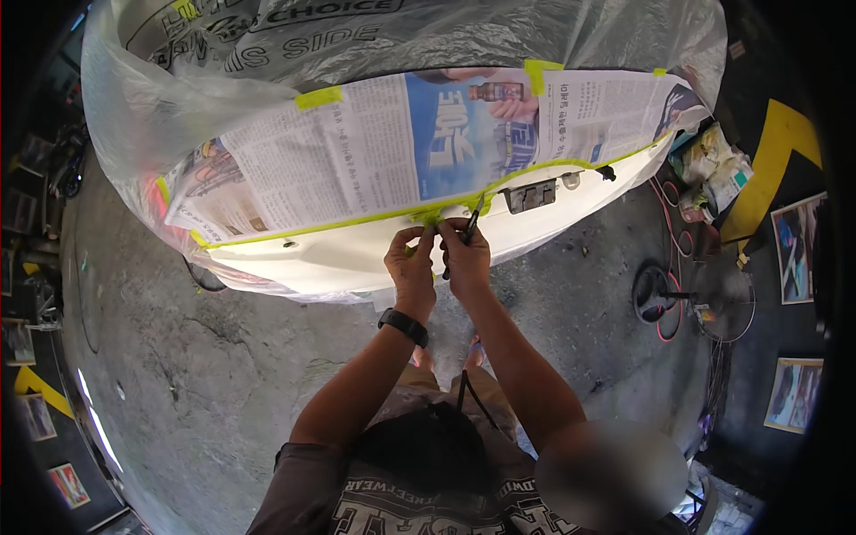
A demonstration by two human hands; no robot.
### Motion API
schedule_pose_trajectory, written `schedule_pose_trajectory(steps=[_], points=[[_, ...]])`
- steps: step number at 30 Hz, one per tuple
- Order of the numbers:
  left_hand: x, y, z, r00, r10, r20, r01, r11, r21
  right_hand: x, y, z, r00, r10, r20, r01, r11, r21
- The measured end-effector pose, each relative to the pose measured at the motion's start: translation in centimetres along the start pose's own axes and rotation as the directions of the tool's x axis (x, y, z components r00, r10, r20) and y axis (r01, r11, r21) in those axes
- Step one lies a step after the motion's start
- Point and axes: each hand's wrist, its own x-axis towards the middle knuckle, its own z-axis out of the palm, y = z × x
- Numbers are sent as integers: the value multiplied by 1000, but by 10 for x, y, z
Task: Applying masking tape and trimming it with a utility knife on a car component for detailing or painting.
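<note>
My left hand [410, 267] and my right hand [466, 257] meet at the lower edge of the newspaper masking [334, 160], fingertips pinching a bit of yellow-green masking tape [428, 219]. A slim dark knife-like tool [472, 224] with a pointed tip is held in my right hand, its tip up against the tape. Below the tape line lies a bare white vehicle body panel [341, 251] with a dark latch or bracket recess [531, 196] right of my hands. Clear plastic film [194, 100] covers the part above the newspaper.
Wheeled equipment with a round dark wheel [654, 291] and red hoses [669, 247] stands on the concrete floor [234, 374] at right. Filled bags [719, 170] lie beyond the panel's right end. A fan-like round cage [725, 304] is beside the wheel. Framed pictures [796, 394] line the right wall.
</note>
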Motion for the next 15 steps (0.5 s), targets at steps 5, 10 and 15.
schedule_pose_trajectory(steps=[5,10,15], points=[[5,-2,-1,998,48,-28,-48,998,-29,3,7,4,997,-75,-6,75,996,-38],[6,-4,0,1000,8,1,-8,1000,-29,17,25,-4,946,-324,-4,318,933,-168],[6,-5,-5,999,-23,34,25,998,-65,18,27,-7,906,-421,43,412,854,-317]])
